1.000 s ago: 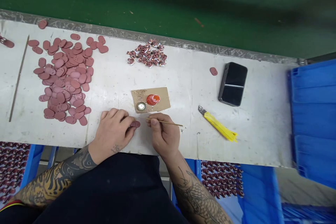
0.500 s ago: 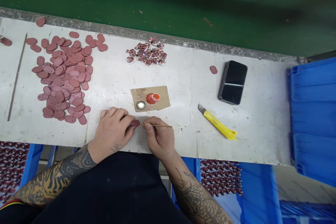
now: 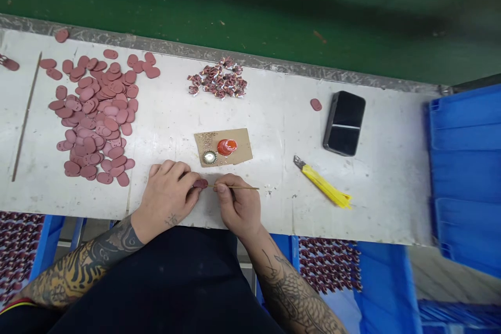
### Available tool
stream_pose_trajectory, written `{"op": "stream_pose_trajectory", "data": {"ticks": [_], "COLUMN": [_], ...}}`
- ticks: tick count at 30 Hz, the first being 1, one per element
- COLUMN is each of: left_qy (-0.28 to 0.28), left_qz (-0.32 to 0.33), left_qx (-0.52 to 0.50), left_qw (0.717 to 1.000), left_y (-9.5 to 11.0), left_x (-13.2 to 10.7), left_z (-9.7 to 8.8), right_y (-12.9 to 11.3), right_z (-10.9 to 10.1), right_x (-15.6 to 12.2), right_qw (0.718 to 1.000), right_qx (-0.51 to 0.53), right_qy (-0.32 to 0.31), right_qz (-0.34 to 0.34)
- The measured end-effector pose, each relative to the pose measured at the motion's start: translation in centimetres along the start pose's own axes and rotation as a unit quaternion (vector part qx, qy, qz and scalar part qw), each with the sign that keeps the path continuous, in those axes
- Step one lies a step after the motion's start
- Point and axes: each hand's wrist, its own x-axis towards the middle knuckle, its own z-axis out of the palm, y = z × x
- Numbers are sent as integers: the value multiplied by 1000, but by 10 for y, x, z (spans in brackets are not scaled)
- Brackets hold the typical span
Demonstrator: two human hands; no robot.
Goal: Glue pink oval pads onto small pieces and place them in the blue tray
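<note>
Green-painted surface (image 3: 250, 5) fills the far background beyond a long white table (image 3: 376, 203) with a worn grey metal far edge. Blue plastic crates (image 3: 465, 167) stand at the table's right end. Below its near edge, another blue crate (image 3: 385, 292) sits beside rows of dark red patterned pieces (image 3: 329, 266). Both tattooed forearms (image 3: 86, 266) come in from the near side, over the person's dark clothing (image 3: 156, 276).

On the table's left lies a large loose pile of dusky pink oval pieces (image 3: 94, 115), with a long thin rod (image 3: 26, 117) further left. Toward the far edge lies a small heap of tiny pink-and-white items (image 3: 217, 83). To the right are a black phone (image 3: 344, 123), a single pink oval (image 3: 315, 105) just left of it, and a yellow utility knife (image 3: 323, 186) nearer the person.

Centre: a cardboard square (image 3: 223, 147) carries a glossy red-orange blob (image 3: 227, 147), a round metal-rimmed cap (image 3: 210, 157) and fine specks. Just nearer, the left hand (image 3: 166, 198) pinches a pink oval piece (image 3: 200, 183) between its fingertips, just above the table. The right hand (image 3: 238, 206) pinches a thin wooden stick (image 3: 235, 187), its tip at the piece's edge.
</note>
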Motion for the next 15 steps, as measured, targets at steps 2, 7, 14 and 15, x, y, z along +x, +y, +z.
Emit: {"op": "stream_pose_trajectory", "data": {"ticks": [2,7,14,15], "left_qy": [2,9,13,13], "left_qz": [-2,-4,-5,-7], "left_qx": [-2,-11,-17,-21], "left_qw": [1000,1000,1000,1000], "left_y": [0,-1,-3,-3], "left_x": [0,0,0,0], "left_z": [1,1,2,2], "right_y": [5,38,72,73], "right_z": [-9,-49,-77,-77], "right_x": [-1,17,36,36], "right_qw": [999,985,936,936], "right_qx": [27,-113,-349,-350], "right_qy": [28,127,4,2], "right_qz": [9,-19,-43,-43]}}
